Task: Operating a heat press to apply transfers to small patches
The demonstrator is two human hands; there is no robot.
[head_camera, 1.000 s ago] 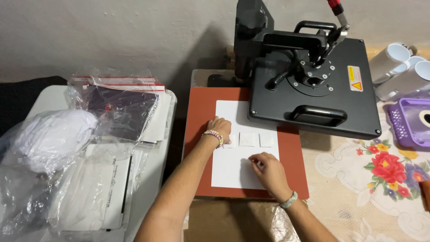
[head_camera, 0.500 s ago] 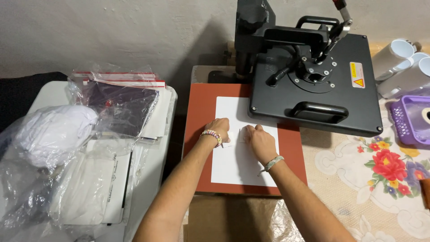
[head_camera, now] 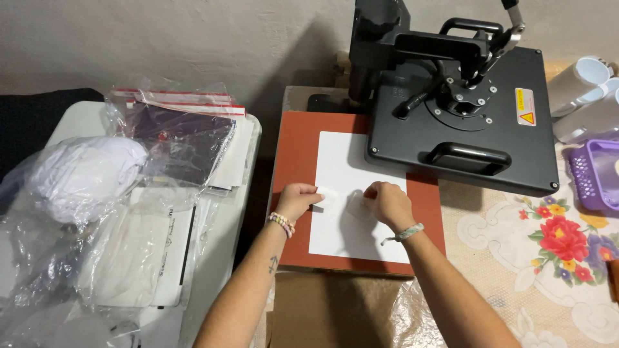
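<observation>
Fingers of left hand pinching a small white square piece at its edge, right hand closed over a second white piece — both lying on the white sheet, near the front edge of the red-brown press pad. Probably light, thin, easily shifted — best gripped by edges. Black press plate swung aside.

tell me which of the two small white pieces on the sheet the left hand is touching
The left-side piece, at the left hand's fingertips. The other piece lies under the right hand.
</observation>
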